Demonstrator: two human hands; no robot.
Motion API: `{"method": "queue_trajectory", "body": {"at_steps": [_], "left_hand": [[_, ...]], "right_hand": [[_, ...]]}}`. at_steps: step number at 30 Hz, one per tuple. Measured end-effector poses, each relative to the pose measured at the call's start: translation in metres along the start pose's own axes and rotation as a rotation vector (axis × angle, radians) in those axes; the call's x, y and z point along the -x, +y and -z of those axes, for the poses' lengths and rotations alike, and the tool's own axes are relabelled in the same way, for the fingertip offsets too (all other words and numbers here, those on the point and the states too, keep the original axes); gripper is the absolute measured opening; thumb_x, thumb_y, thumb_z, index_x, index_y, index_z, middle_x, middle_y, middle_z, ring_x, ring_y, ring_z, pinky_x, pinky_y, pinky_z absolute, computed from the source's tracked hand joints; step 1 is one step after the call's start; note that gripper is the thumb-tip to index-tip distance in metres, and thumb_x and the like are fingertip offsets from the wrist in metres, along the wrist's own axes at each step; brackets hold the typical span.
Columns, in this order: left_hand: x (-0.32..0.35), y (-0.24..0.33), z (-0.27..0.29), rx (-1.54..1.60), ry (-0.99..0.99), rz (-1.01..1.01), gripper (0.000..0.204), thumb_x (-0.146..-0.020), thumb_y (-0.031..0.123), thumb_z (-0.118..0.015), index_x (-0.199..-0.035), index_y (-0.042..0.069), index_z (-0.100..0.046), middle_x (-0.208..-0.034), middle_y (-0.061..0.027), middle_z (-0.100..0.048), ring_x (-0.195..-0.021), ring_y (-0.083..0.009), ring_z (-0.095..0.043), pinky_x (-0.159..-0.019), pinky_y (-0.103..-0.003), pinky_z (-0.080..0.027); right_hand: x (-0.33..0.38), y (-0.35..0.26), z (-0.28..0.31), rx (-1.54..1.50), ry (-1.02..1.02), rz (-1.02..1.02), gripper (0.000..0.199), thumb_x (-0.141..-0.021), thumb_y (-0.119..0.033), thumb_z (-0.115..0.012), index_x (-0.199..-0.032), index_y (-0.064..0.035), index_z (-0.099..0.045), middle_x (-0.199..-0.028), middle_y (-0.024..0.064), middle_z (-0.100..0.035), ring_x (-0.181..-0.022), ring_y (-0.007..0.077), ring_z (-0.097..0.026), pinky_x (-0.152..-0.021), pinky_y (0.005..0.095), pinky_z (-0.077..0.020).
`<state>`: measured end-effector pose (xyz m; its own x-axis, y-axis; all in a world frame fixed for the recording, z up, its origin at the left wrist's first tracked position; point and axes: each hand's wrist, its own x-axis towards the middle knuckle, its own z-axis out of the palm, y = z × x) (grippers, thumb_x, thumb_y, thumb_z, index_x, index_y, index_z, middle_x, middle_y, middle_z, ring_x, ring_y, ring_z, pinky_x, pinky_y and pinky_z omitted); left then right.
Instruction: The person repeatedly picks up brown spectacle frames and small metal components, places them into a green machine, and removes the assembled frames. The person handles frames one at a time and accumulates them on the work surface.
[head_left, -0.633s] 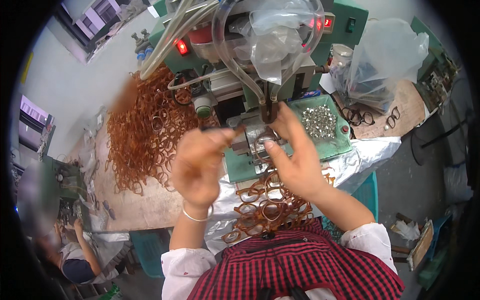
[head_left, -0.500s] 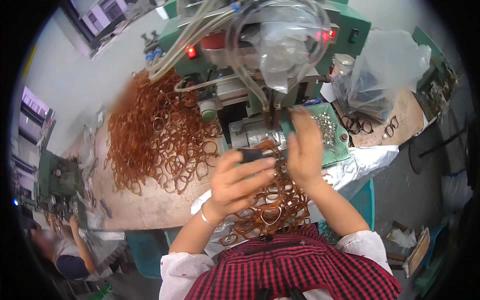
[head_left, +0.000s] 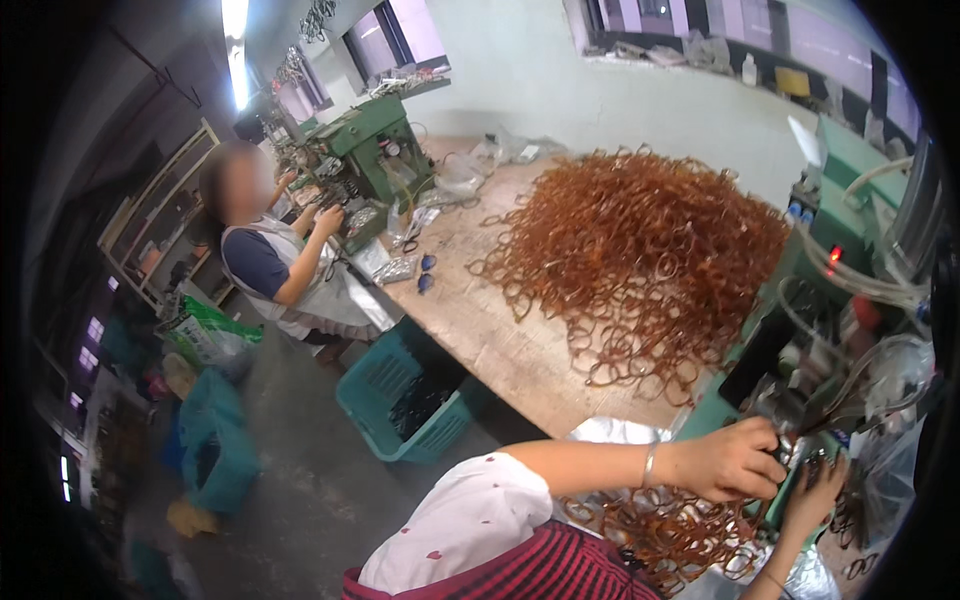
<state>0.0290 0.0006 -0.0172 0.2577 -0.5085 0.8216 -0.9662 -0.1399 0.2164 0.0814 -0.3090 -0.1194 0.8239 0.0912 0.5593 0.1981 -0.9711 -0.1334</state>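
Observation:
At the lower right, my left hand [head_left: 735, 460] reaches to the work area of the green machine [head_left: 850, 150]. Its fingers are curled together, and whatever they grip is hidden. Beside it, my right hand [head_left: 815, 490] has its fingers stretched out and slightly apart, over the green tray [head_left: 774, 512] next to the machine. Small parts in that tray cannot be made out here. Several amber-brown eyeglass frames [head_left: 670, 540] lie under my left forearm, against my red-and-black checked apron [head_left: 520, 570].
A large heap of brown eyeglass frames [head_left: 640, 250] covers much of the wooden table [head_left: 470, 300]. Below its edge stands a teal basket [head_left: 375, 405] with dark items. A person [head_left: 265, 250] works at another green machine [head_left: 370, 150]. Blue sunglasses [head_left: 426, 272] lie near that person.
The view has swung far to the left, so the heap, basket and co-worker fill more of it. A dark block-like thing earlier in my left hand no longer shows.

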Motion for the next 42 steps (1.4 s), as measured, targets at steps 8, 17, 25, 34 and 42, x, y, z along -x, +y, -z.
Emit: {"method": "queue_trajectory", "body": {"at_steps": [8,17,25,34,42], "left_hand": [[0.077,0.012,0.056,-0.361,-0.014,0.25,0.041,-0.084,0.016,-0.068,-0.125,0.009,-0.064,-0.136,-0.0125,-0.059,-0.12,-0.0312,-0.053,-0.108,-0.05,-0.044],[0.187,-0.089,0.116,-0.707,-0.354,0.645,0.036,-0.074,0.014,-0.075,-0.11,0.013,-0.075,-0.117,-0.0113,-0.066,-0.107,-0.0323,-0.059,-0.096,-0.046,-0.046],[0.133,-0.091,0.156,-1.004,-0.145,0.897,0.034,-0.08,0.0,-0.063,-0.113,0.002,-0.071,-0.112,-0.0159,-0.068,-0.105,-0.0343,-0.06,-0.092,-0.045,-0.049],[0.154,-0.084,0.122,-0.902,-0.284,1.008,0.034,-0.087,0.01,-0.069,-0.121,0.008,-0.07,-0.121,-0.0185,-0.065,-0.116,-0.037,-0.055,-0.102,-0.045,-0.045],[0.115,-0.055,0.09,-0.148,0.585,1.281,0.025,-0.1,0.014,-0.066,-0.121,0.001,-0.063,-0.103,-0.0079,-0.065,-0.086,-0.0131,-0.062,-0.071,-0.026,-0.052]], "right_hand": [[0.009,-0.022,-0.001,-0.056,-0.01,-0.111,0.027,-0.091,-0.017,-0.07,-0.108,0.0044,-0.068,-0.128,0.0222,-0.064,-0.118,0.0401,-0.06,-0.099,0.0448,-0.048],[-0.007,-0.042,0.001,-0.567,0.114,-0.38,0.019,-0.091,-0.012,-0.069,-0.103,0.0027,-0.074,-0.096,0.0146,-0.074,-0.086,0.0229,-0.071,-0.082,0.0341,-0.0545],[-0.006,-0.057,0.025,-0.745,-0.003,-0.537,0.021,-0.086,-0.012,-0.073,-0.103,0.0011,-0.075,-0.096,0.0132,-0.076,-0.085,0.0189,-0.071,-0.081,0.0291,-0.0526],[0.028,-0.075,0.075,-0.933,-0.011,-0.573,0.017,-0.083,-0.001,-0.073,-0.1,0.0,-0.075,-0.098,0.006,-0.074,-0.094,0.0145,-0.068,-0.086,0.0273,-0.0519],[-0.051,-0.145,0.066,-1.277,0.065,-0.3,0.045,-0.082,0.003,-0.071,-0.125,0.0011,-0.058,-0.102,0.0078,-0.069,-0.092,0.0132,-0.066,-0.086,0.0279,-0.0504]]}}
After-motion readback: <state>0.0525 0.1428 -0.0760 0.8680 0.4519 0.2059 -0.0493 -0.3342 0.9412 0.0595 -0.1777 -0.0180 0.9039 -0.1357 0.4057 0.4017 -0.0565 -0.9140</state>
